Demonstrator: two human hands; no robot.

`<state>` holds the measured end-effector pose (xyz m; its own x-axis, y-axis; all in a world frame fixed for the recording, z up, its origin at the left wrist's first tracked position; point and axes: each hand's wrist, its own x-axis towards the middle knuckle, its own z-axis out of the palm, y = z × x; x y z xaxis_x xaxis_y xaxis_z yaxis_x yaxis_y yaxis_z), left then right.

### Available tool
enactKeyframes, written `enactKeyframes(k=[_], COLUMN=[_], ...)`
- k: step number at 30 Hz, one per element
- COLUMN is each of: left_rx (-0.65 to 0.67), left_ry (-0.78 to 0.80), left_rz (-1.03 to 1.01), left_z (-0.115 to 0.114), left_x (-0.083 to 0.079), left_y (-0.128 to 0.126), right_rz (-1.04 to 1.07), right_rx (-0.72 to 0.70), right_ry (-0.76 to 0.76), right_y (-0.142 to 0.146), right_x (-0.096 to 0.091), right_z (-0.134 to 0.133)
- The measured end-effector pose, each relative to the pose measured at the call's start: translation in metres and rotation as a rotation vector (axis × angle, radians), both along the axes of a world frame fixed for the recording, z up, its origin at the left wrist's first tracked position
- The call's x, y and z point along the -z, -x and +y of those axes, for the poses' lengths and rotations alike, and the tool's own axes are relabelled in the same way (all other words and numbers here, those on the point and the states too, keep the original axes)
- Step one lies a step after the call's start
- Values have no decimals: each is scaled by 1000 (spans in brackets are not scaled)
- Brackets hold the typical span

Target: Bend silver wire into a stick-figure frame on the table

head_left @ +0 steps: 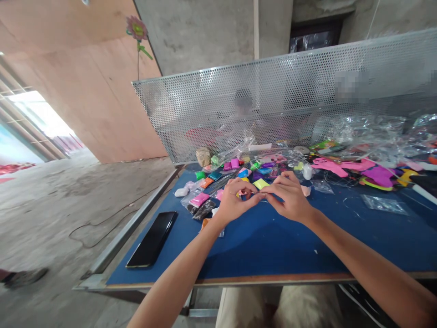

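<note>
My left hand (234, 200) and my right hand (288, 196) meet above the blue table (273, 246), fingers pinched together. Between the fingertips sits a small pink piece (243, 192) on what looks like a thin wire; it is too small to name. Just beyond my hands lie several small bags of coloured clay (239, 171), among them a pink one (200, 199) and a yellow-green one (261, 183). A dark bag (204, 210) lies by my left wrist.
A black phone (153, 239) lies on the table's left part near the metal edge (136, 218). A perforated metal screen (273, 100) stands at the back; people sit behind it. Pink and purple foam cut-outs (355, 169) and clear plastic wrap (375, 132) pile at the right.
</note>
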<state>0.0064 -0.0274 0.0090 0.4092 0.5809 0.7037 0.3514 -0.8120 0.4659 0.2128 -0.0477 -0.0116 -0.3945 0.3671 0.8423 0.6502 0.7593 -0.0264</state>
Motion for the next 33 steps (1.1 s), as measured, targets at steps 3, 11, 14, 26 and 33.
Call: enactKeyframes(k=[3, 11, 14, 26, 33], left_rx=[-10, -64, -68, -47, -81], left_ry=[-29, -94, -98, -130, -165], left_rz=[19, 22, 17, 81, 95], left_z=[1, -1, -1, -6, -7], left_x=[0, 3, 3, -1, 1], left_y=[1, -1, -2, -2, -4], right_rz=[-38, -17, -14, 17, 27], right_rx=[-64, -50, -5, -37, 34], right_ry=[43, 66, 51, 119, 92], right_y=[-2, 0, 1, 2, 6], right_x=[-1, 0, 2, -2, 1], right_z=[0, 0, 0, -4, -2])
